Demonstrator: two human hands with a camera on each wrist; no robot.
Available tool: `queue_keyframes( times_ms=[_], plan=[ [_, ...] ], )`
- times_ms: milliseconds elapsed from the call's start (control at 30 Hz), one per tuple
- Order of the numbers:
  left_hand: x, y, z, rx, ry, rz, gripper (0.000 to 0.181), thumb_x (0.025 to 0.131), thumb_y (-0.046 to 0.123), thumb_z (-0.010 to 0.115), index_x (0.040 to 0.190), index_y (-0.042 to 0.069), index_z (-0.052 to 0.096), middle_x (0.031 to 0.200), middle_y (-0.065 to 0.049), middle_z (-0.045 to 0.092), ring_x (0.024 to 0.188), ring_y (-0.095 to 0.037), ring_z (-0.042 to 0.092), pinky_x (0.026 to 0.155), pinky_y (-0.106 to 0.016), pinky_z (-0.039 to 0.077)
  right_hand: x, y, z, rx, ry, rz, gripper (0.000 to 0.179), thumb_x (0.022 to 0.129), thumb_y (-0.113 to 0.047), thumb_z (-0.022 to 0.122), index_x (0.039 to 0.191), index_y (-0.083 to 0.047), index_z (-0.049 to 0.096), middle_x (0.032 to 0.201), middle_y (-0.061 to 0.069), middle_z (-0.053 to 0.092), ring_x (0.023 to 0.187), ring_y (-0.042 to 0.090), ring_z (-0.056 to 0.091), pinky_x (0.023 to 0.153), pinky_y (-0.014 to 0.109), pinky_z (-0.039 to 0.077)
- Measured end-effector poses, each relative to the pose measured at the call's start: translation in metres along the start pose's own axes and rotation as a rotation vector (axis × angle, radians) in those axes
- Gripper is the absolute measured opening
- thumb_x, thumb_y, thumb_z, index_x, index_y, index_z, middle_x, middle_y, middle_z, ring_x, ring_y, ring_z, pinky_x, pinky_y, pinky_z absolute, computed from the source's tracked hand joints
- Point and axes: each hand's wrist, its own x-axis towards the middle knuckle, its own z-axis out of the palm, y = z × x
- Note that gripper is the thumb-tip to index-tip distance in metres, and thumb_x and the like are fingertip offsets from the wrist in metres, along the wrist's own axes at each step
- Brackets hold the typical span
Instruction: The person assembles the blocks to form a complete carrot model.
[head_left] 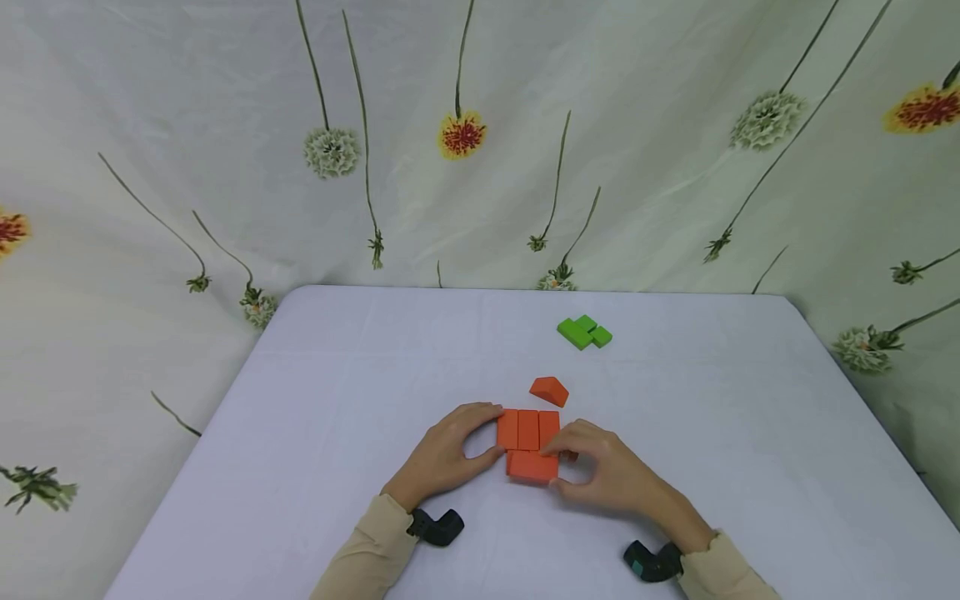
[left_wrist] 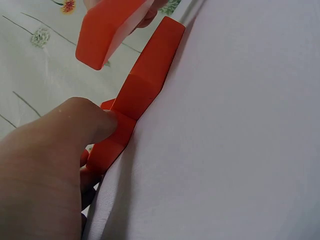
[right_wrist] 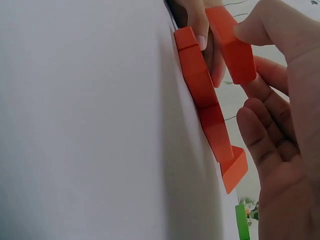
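Note:
Several orange blocks [head_left: 528,430] lie side by side in a row on the white table. My left hand [head_left: 442,454] grips the row's left end, thumb at the near corner and fingertips at the far one; in the left wrist view its thumb [left_wrist: 102,125] presses a block's side. My right hand [head_left: 611,467] pinches another orange block [head_left: 532,467] between thumb and fingers. Both wrist views show this held block [right_wrist: 235,50] raised off the table, beside the row. Just beyond the row lies a loose angled orange block [head_left: 550,390].
Small green blocks [head_left: 576,333] lie together farther back on the table [head_left: 337,358]. A cloth with printed flowers [head_left: 637,167] hangs behind the table's far edge. Dark devices are strapped to both wrists.

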Motion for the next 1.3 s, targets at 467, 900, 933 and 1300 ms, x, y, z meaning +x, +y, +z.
queue_keyframes(
  times_ms=[467,900,933,1300],
  plan=[
    [-0.0003,-0.0019,0.0016,-0.007,0.000,0.003,0.056,0.094,0.033,0.077,0.144,0.015,0.060,0.144,-0.002,0.062,0.139,-0.021,0.054,0.116,-0.043,0.047,-0.0025,-0.0074,0.0072,-0.096,-0.108,-0.038,0.035,0.083,-0.019,0.084,0.115,-0.028,0.072,0.111,-0.018,0.067,0.106,0.003,0.058,0.090,0.026,0.058],
    [-0.0007,-0.0021,0.0019,0.007,0.000,0.003,0.056,0.094,0.034,0.077,0.144,0.016,0.060,0.145,-0.002,0.062,0.138,-0.021,0.054,0.115,-0.042,0.048,-0.0039,-0.0056,0.0071,-0.159,-0.134,-0.061,0.029,0.085,-0.022,0.083,0.113,-0.029,0.075,0.110,-0.018,0.063,0.106,0.002,0.054,0.088,0.022,0.056],
    [-0.0007,-0.0023,0.0020,0.009,0.000,0.004,0.056,0.094,0.035,0.077,0.144,0.016,0.060,0.144,-0.002,0.062,0.138,-0.021,0.055,0.114,-0.042,0.048,-0.0037,-0.0053,0.0070,-0.161,-0.131,-0.072,0.028,0.085,-0.022,0.083,0.111,-0.029,0.075,0.109,-0.018,0.063,0.105,0.002,0.053,0.087,0.021,0.056],
    [-0.0004,-0.0027,0.0024,0.006,0.006,0.015,0.056,0.093,0.033,0.078,0.144,0.015,0.060,0.144,-0.003,0.062,0.138,-0.021,0.055,0.115,-0.042,0.048,-0.0020,-0.0066,0.0049,-0.154,-0.113,-0.054,0.026,0.086,-0.025,0.083,0.111,-0.028,0.076,0.109,-0.018,0.063,0.104,0.001,0.053,0.087,0.020,0.055]
  ],
)
